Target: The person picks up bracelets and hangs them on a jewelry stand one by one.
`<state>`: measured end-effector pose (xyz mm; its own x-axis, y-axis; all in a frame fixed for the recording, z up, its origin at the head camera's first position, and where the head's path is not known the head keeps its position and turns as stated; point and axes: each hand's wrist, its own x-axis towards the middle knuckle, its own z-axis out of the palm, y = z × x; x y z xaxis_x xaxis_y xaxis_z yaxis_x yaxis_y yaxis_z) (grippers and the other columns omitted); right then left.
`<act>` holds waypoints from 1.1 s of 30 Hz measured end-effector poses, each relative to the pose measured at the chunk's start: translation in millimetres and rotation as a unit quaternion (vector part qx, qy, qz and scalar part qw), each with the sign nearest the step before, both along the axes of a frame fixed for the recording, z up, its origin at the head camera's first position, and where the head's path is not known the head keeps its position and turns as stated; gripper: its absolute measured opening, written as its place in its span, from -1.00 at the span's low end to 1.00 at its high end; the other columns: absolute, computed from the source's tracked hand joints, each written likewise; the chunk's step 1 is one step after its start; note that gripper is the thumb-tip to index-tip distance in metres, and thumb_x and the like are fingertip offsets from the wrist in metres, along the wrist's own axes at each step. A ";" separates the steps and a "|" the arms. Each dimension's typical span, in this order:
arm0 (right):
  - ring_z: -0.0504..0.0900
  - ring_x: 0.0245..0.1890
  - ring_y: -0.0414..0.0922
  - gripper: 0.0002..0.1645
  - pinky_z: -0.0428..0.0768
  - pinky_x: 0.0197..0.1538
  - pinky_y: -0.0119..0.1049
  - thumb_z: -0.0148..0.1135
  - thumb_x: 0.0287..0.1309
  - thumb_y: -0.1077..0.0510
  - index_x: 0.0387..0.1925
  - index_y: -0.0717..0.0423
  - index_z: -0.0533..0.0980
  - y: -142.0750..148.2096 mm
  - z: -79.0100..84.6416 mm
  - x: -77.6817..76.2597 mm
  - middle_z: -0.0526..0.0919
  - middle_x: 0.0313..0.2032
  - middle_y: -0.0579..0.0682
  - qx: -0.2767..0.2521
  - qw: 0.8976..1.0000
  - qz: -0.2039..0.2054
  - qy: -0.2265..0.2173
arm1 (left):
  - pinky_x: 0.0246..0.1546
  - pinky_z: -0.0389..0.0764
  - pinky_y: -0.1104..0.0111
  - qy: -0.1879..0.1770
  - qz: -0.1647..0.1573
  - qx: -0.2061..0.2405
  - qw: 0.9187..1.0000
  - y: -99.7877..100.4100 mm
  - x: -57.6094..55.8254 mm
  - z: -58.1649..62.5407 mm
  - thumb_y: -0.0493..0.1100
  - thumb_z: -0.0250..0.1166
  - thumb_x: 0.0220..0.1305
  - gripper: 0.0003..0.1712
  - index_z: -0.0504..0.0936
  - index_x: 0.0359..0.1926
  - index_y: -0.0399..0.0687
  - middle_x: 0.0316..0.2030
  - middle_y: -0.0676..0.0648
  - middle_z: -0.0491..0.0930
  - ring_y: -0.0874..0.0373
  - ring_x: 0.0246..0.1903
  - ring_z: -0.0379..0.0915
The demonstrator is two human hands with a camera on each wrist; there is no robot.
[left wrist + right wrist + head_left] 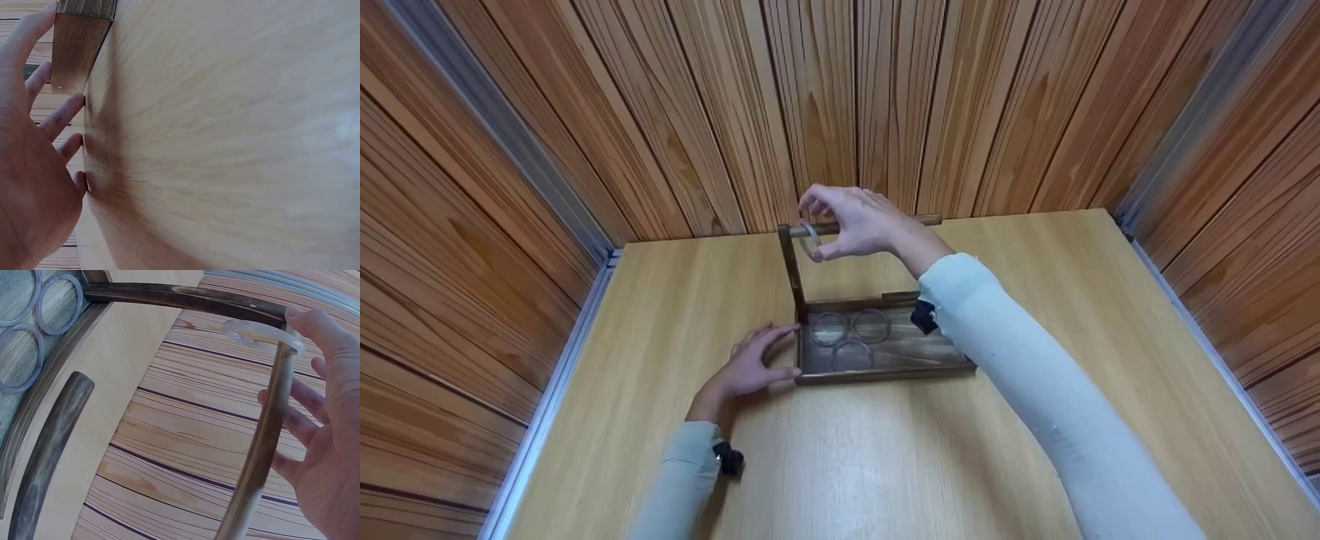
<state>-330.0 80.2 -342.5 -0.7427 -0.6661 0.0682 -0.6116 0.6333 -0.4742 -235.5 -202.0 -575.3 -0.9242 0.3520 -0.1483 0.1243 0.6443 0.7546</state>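
A dark wooden tray stand [885,373] has an upright post [791,266] at its left end and a crossbar [264,422] running from the post's top. A clear, pale bangle [261,331] hangs around the crossbar close to the post. My right hand [859,219] is beside it, thumb and fingers apart; the thumb tip is by the post's top corner in the right wrist view. Three clear bangles [853,356] lie in the tray's left part. With spread fingers, my left hand [750,366] touches the tray's left end; its other fingertips rest on the table.
A shorter dark bar [50,455] stands behind the tray, lower than the crossbar. The light wooden table [840,457] meets a plank wall [825,97] at the back. Metal rails [562,375] edge the table's sides. My right sleeve hides the tray's right end.
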 end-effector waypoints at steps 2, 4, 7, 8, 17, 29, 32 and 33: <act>0.65 0.48 0.14 -0.10 0.58 0.56 0.21 0.66 0.27 -0.11 0.53 -0.06 0.46 1.3 1.5 -0.1 0.67 0.47 0.10 -0.001 1.000 -0.002 -0.001 | 0.75 -0.29 -0.50 0.000 0.000 -0.003 1.000 0.5 0.1 0.0 0.19 0.56 0.39 -0.05 0.38 0.71 0.42 0.80 -0.14 0.20 -0.32 0.85 -0.25; 0.64 0.50 0.14 -0.10 0.57 0.57 0.21 0.67 0.27 -0.10 0.53 -0.06 0.46 2.5 1.6 -0.3 0.67 0.48 0.11 -0.001 1.000 -0.003 -0.003 | 0.74 -0.28 -0.51 0.001 -0.001 -0.007 1.000 0.5 0.0 0.0 0.19 0.56 0.39 -0.04 0.37 0.72 0.42 0.80 -0.14 0.20 -0.33 0.85 -0.24; 0.62 0.52 0.14 -0.12 0.55 0.59 0.22 0.66 0.29 -0.11 0.52 -0.07 0.46 4.8 0.5 -0.1 0.66 0.49 0.11 0.004 1.000 -0.007 -0.005 | 0.74 -0.28 -0.50 0.003 -0.004 -0.008 1.000 -0.3 -0.5 -0.5 0.20 0.56 0.40 -0.04 0.37 0.72 0.42 0.80 -0.13 0.20 -0.32 0.85 -0.24; 0.61 0.53 0.14 -0.12 0.54 0.60 0.22 0.66 0.29 -0.11 0.52 -0.07 0.46 5.9 0.0 0.2 0.66 0.50 0.11 0.005 1.000 -0.008 -0.005 | 0.74 -0.28 -0.51 0.003 -0.005 -0.007 1.000 -0.6 -0.5 -0.4 0.20 0.56 0.40 -0.04 0.37 0.72 0.42 0.80 -0.13 0.20 -0.32 0.85 -0.24; 0.63 0.51 0.14 -0.16 0.58 0.57 0.21 0.64 0.29 -0.07 0.50 -0.04 0.49 22.7 -4.8 4.8 0.67 0.48 0.10 0.003 1.000 -0.017 0.023 | 0.75 -0.31 -0.50 0.006 -0.007 0.001 1.000 -0.3 0.7 0.7 0.22 0.56 0.38 -0.03 0.39 0.71 0.34 0.78 -0.14 0.26 -0.31 0.86 -0.24; 0.77 0.25 0.15 -0.28 0.73 0.30 0.17 0.63 0.28 -0.09 0.38 -0.01 0.57 44.2 -12.2 21.1 0.75 0.29 0.09 -0.010 0.996 -0.002 0.088 | 0.74 -0.29 -0.52 -0.002 0.001 -0.001 1.000 -2.2 2.1 1.9 0.22 0.55 0.40 -0.05 0.38 0.71 0.38 0.82 -0.20 0.14 -0.34 0.85 -0.25; 0.78 0.11 0.14 -0.29 0.75 0.19 0.14 0.62 0.28 -0.07 0.36 0.04 0.59 49.2 -16.3 24.4 0.75 0.24 0.10 -0.022 0.993 0.006 0.115 | 0.74 -0.28 -0.53 -0.002 0.002 -0.004 1.000 -2.8 3.0 1.3 0.21 0.56 0.40 -0.05 0.38 0.71 0.40 0.82 -0.18 0.14 -0.33 0.85 -0.25; 0.78 0.08 0.14 -0.30 0.75 0.16 0.13 0.62 0.28 -0.06 0.36 0.06 0.59 50.9 -17.5 25.6 0.75 0.24 0.11 -0.026 0.992 0.009 0.123 | 0.74 -0.28 -0.54 -0.002 0.002 -0.005 1.000 -3.0 3.5 0.9 0.21 0.56 0.40 -0.04 0.38 0.72 0.40 0.81 -0.18 0.15 -0.33 0.85 -0.25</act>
